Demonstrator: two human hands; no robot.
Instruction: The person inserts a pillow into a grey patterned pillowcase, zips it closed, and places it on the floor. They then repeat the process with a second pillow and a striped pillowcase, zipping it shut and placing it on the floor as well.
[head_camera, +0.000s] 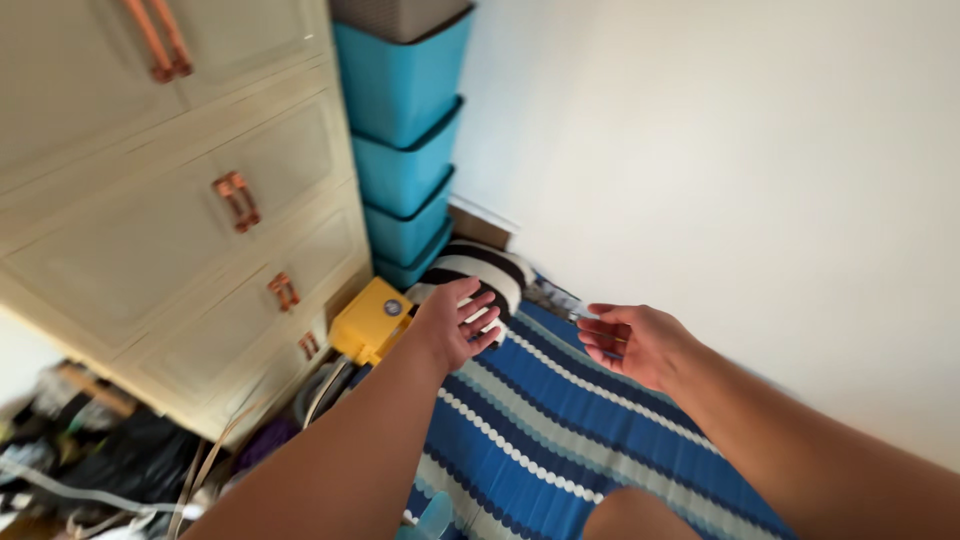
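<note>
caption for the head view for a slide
Left hand and right hand reach, open, toward a black-and-white striped bundle on a blue striped blanket.

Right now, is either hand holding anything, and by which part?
Neither. The left hand reaches open toward the black-and-white striped rolled cloth; the right hand hangs open and empty above the blue striped bedsheet.

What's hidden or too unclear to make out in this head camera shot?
- Head view: black and white striped pillow, partly covered by the left hand.
- Small thing pinched by the right hand: too small and blurred to identify.
- Yellow box: its lower part is hidden behind the left forearm.
- Dark clutter at bottom left: blurred and cut by the frame edge.
</note>
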